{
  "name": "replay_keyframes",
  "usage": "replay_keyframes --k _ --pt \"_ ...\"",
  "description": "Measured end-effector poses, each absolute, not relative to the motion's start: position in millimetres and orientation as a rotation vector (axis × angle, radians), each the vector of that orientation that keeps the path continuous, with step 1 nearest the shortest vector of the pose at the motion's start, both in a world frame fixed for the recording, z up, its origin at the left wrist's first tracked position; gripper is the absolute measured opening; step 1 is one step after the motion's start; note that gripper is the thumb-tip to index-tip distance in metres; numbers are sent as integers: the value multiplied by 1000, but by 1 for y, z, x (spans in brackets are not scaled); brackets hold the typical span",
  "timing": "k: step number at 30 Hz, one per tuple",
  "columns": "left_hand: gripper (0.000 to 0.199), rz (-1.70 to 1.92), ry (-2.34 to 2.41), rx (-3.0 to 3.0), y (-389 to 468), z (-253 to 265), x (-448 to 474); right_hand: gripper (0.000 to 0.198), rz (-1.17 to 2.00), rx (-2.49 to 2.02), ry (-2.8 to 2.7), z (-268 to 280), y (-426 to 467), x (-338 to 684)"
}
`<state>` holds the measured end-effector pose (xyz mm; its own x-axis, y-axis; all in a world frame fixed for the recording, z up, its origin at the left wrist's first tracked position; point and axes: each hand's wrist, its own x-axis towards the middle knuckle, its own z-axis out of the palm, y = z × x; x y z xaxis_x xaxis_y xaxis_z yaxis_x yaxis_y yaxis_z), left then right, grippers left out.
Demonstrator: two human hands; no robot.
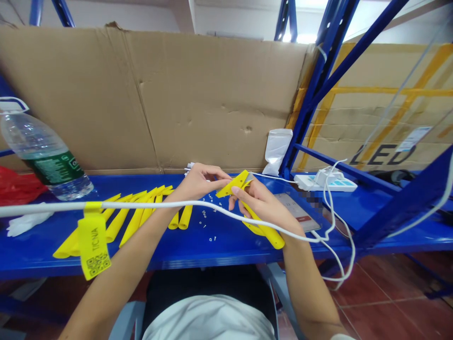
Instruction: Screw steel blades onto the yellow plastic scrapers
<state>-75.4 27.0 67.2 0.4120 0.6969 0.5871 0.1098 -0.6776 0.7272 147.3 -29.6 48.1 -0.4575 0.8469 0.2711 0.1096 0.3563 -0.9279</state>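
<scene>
My right hand (260, 200) is closed around a yellow tool (267, 231) with a round tubular handle and a flat, angled head with small holes. A bit of grey, blade-like sheet shows at the head. My left hand (205, 182) reaches in from the left, its thumb and fingertips pinched together at the head's near edge. Whatever lies between those fingertips is too small to tell. Below the hands, several tiny pale metal parts (204, 215) are scattered on the blue table (212, 250). Several yellow handles (132, 226) lie in a slanted row left of my left hand.
A white cable (141, 205) with a yellow tag (94, 245) crosses in front of my forearms. A water bottle (49, 160) leans at the left. To the right are a phone-like slab (300, 212), a power strip (343, 184) and a blue post (311, 94). Cardboard (212, 94) stands behind.
</scene>
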Motion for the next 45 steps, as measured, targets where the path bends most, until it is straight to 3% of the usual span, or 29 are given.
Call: replay_keyframes --k 11,31,45 --pt "32 1458 723 1778 27 54 -57 36 1080 -770 -1693 48 -26 144" --pt "35 1406 673 1676 27 51 -52 37 1161 -781 -1630 41 -28 147" --pt "28 1415 551 2025 18 60 -57 39 1370 -656 -1565 49 -33 140"
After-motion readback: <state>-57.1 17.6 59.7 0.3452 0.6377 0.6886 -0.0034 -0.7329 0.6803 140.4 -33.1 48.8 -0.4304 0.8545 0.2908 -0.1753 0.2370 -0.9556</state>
